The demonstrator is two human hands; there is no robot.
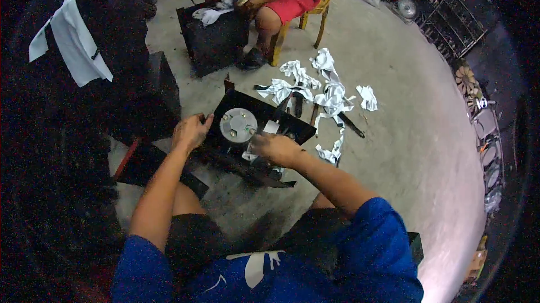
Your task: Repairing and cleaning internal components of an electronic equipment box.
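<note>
In front of my knees stands a black metal housing with a round grey metal part set in its top, a few bolts showing on its face. My left hand grips the housing's left edge, thumb and fingers closed at the rim. Close beside the round part, my right hand is curled with its fingers closed; what they hold is hidden. A small white piece lies on the housing beyond my right hand. Some pale material shows below the right fingers.
Crumpled white rags and dark tools lie on the concrete floor beyond the housing. Across from me, a person on a yellow chair works over a black box. Metal parts line the right wall; a white cloth hangs left.
</note>
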